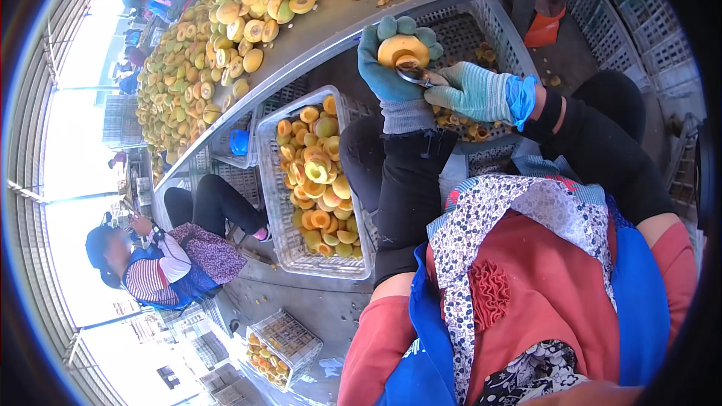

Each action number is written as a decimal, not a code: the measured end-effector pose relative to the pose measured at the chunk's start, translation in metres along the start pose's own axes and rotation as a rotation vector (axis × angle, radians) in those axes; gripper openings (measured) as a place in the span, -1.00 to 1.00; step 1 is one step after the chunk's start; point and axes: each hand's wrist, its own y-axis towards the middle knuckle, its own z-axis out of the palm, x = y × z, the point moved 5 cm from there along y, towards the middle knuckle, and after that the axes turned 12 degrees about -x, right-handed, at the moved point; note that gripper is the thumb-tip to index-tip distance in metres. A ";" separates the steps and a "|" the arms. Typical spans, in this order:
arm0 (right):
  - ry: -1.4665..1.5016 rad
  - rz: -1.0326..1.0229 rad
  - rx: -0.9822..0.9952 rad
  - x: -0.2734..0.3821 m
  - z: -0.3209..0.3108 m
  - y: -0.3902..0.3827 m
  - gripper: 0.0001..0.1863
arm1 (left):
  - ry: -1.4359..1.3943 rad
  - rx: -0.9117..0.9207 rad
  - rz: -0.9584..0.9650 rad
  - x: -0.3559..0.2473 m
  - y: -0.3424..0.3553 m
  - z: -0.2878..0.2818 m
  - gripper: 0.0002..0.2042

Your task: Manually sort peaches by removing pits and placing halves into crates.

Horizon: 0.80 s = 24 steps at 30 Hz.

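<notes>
In front of me, my left hand (pixel 383 68), in a teal knit glove, grips a halved yellow fruit (pixel 403 46) with its cut face up. My right hand (pixel 470 90), in a pale green glove with a blue band at the wrist, is closed on a small metal pitting tool (pixel 414 75), whose curved end touches the fruit's middle. Below them is a plastic crate (pixel 505 37) holding pits and scraps. To the left stands a white crate (pixel 267 158) full of fruit halves (pixel 316 180).
A long metal-edged table (pixel 301 43) heaped with fruit runs across the top. A co-worker (pixel 173 263) sits at the left; others are farther back. Another crate of fruit (pixel 267 357) stands on the floor below. Stacked crates (pixel 609 30) line the upper right.
</notes>
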 end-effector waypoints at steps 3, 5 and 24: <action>0.183 0.003 0.026 0.011 0.017 0.006 -0.58 | 0.278 0.019 0.084 -0.022 -0.006 0.015 -0.57; 0.468 0.264 0.158 0.010 0.020 -0.009 -0.56 | 0.720 0.049 0.224 -0.024 -0.009 0.019 -0.57; -0.632 -0.062 0.018 -0.041 -0.015 -0.016 -0.63 | 0.225 -0.362 0.302 -0.083 -0.013 -0.014 -0.67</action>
